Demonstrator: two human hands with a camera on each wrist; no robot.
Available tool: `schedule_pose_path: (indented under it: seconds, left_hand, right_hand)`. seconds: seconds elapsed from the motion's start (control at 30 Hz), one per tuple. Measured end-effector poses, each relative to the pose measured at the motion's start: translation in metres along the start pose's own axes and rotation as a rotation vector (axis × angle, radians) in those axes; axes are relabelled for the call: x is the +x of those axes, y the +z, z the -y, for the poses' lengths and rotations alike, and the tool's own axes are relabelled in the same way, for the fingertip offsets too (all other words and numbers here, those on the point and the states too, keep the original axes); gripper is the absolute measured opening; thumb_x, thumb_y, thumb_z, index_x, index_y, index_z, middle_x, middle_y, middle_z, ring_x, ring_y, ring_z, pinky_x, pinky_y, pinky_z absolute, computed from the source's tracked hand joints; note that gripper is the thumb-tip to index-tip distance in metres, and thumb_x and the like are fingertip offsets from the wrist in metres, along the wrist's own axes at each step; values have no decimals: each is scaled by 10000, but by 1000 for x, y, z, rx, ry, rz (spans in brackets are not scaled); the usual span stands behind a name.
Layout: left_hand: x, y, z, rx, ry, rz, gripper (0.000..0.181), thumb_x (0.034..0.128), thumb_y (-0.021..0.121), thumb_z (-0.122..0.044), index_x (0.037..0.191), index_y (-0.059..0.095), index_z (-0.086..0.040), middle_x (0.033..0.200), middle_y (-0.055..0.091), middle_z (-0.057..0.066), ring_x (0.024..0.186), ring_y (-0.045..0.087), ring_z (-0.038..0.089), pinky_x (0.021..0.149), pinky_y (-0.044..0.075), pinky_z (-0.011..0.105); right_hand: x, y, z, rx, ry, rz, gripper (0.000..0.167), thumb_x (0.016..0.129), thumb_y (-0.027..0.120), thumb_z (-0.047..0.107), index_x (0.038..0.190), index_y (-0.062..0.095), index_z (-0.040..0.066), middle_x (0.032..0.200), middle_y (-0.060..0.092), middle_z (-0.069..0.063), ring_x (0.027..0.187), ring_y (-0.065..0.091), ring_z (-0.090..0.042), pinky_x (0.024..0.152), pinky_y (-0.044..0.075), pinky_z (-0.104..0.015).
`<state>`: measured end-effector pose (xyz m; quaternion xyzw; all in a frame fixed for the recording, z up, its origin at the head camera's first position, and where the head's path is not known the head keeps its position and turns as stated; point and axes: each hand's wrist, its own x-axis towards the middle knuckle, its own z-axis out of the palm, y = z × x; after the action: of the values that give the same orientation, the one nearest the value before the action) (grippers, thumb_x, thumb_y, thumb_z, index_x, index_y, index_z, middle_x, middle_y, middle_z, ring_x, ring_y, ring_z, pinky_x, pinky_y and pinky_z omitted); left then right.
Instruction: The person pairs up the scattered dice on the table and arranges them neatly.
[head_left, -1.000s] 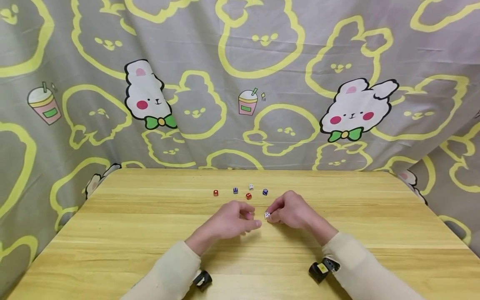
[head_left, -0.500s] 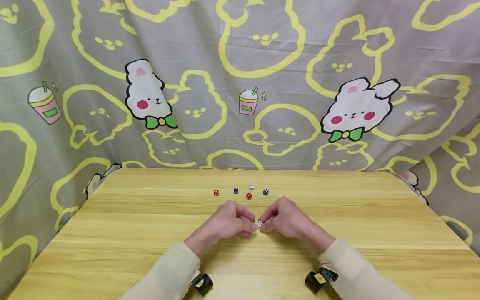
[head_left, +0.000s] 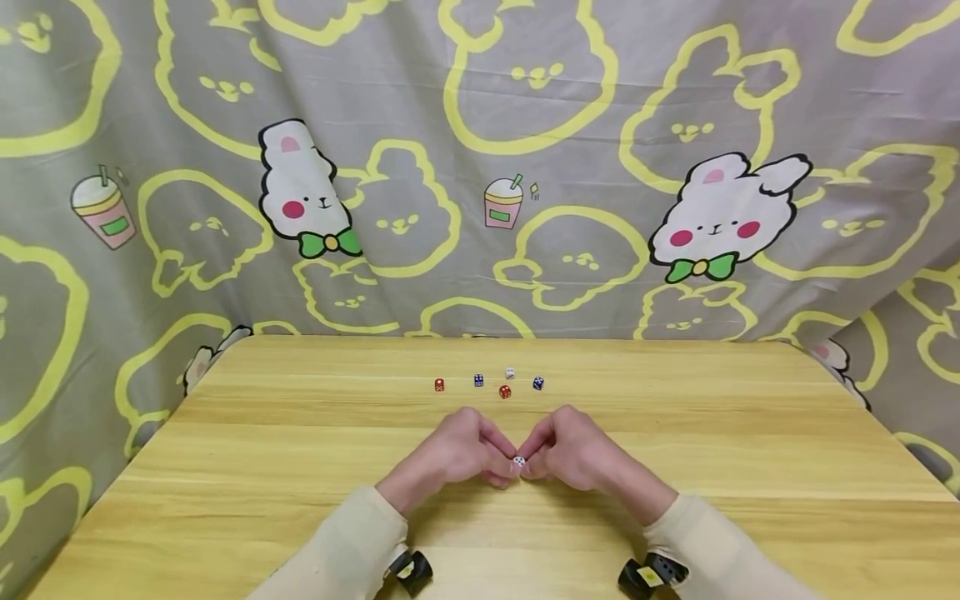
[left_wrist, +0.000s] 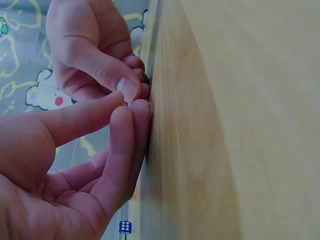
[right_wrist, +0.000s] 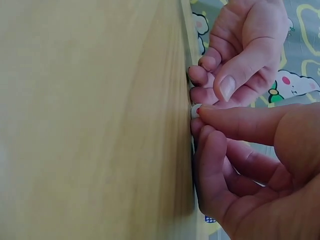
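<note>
Head view: right hand (head_left: 573, 450) pinches small white plastic-looking cubic die (head_left: 519, 461), probably for steadiness; left hand (head_left: 463, 447) alongside, finger closure unclear.

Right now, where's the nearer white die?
Head view, low, just right of centre: the white die is between the left hand and right hand.

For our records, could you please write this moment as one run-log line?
right hand: pinches white die | left hand: beside die, grip unclear | beyond, on wooden table: two red dice, two blue dice, second white die
</note>
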<state>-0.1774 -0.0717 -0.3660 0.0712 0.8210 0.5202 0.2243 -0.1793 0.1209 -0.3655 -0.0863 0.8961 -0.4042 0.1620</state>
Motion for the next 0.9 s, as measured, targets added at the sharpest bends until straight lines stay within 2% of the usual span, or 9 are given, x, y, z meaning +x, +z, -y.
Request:
schedule_pose_path:
  seconds: [0.27, 0.63, 0.9]
  left_hand:
    - [-5, 0, 0, -9, -1, 14, 97, 827, 848, 33, 886, 781, -6, 760, 790, 107, 646, 751, 170, 684, 621, 300]
    - [-7, 1, 2, 13, -4, 4, 128, 813, 835, 84, 841, 766, -19, 727, 770, 106, 606, 730, 162, 617, 621, 297]
    - [-7, 1, 2, 34, -2, 9, 106, 820, 831, 81, 837, 771, -4, 717, 764, 98, 577, 712, 140, 599, 615, 284]
  right_hand:
    - [-3, 2, 2, 27, 9, 5, 135, 804, 890, 27, 844, 792, 110, 738, 698, -32, 686, 608, -161, 623, 484, -278]
    - [-8, 5, 2, 65, -12, 36, 165, 773, 918, 34, 813, 771, 100, 712, 714, -27, 657, 619, -139, 596, 477, -265]
    - [-10, 5, 0, 91, -35, 57, 152, 781, 906, 20, 816, 769, 77, 695, 736, -23, 628, 663, -128, 596, 536, -275]
